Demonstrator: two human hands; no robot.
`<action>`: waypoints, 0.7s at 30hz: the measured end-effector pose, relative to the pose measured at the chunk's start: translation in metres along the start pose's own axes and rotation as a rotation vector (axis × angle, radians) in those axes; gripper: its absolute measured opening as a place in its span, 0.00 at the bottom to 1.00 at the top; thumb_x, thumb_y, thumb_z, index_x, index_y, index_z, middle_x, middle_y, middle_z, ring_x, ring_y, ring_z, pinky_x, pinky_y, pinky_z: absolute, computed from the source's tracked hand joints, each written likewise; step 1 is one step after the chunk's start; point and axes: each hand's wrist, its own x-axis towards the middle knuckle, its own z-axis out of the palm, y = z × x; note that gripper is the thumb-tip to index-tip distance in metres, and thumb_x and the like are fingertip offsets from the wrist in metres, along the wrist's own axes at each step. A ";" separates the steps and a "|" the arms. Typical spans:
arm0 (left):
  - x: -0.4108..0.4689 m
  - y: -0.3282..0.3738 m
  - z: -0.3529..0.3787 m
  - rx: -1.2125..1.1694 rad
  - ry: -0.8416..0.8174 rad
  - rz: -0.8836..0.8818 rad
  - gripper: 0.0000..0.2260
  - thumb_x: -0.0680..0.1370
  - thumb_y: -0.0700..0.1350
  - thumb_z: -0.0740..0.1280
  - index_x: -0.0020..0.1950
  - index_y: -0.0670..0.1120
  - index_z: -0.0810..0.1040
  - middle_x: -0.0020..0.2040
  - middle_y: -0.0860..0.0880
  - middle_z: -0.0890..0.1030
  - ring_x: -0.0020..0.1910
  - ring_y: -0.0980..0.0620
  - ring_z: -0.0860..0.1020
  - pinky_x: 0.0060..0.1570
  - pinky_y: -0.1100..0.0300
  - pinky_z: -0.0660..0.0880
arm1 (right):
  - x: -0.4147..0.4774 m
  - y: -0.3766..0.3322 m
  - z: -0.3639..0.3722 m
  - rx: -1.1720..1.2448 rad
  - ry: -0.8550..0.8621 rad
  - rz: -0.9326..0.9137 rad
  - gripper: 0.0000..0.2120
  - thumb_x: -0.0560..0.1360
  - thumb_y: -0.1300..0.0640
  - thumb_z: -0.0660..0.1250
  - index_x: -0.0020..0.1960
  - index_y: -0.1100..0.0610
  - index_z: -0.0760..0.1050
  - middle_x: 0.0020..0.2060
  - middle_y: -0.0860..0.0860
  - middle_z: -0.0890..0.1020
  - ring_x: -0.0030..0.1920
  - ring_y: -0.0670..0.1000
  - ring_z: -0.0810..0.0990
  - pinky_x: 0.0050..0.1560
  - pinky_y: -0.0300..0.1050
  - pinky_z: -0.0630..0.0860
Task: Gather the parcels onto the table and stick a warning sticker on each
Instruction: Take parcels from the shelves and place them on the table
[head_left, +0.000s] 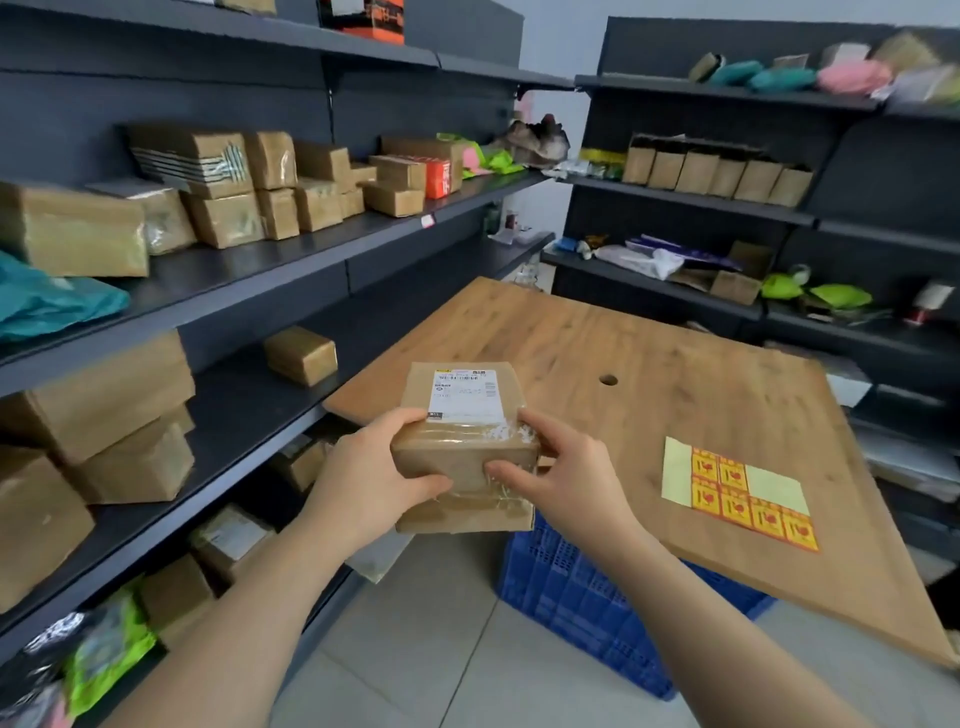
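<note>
I see one taped brown parcel above the worktop's near edge. The left hand grips its left side and the right hand's fingers pinch its right. Right of them lies one sticker sheet with six stickers. Below sits one blue crate, its contents hidden.

the label print is unreadable, and the table half hides the crate.

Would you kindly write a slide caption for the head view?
Left hand and right hand hold a taped parcel by the table bearing a sticker sheet.
</note>
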 end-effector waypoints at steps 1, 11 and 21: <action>0.017 -0.003 0.006 -0.009 -0.016 0.007 0.33 0.64 0.56 0.77 0.65 0.62 0.69 0.54 0.62 0.74 0.51 0.60 0.73 0.45 0.65 0.72 | 0.014 0.007 0.001 -0.011 0.005 0.011 0.34 0.65 0.46 0.76 0.69 0.50 0.70 0.46 0.36 0.79 0.48 0.32 0.77 0.44 0.26 0.73; 0.198 -0.035 0.035 -0.040 -0.196 0.058 0.30 0.66 0.53 0.77 0.65 0.63 0.69 0.49 0.69 0.72 0.47 0.68 0.72 0.41 0.72 0.68 | 0.159 0.065 0.021 -0.035 0.095 0.142 0.34 0.64 0.48 0.77 0.68 0.51 0.71 0.44 0.32 0.75 0.45 0.26 0.74 0.37 0.20 0.68; 0.339 -0.056 0.086 -0.030 -0.333 0.052 0.31 0.63 0.47 0.80 0.63 0.57 0.73 0.51 0.58 0.79 0.49 0.57 0.77 0.50 0.58 0.74 | 0.265 0.127 0.033 -0.089 0.129 0.265 0.34 0.64 0.47 0.77 0.68 0.50 0.71 0.47 0.38 0.78 0.43 0.30 0.76 0.39 0.22 0.70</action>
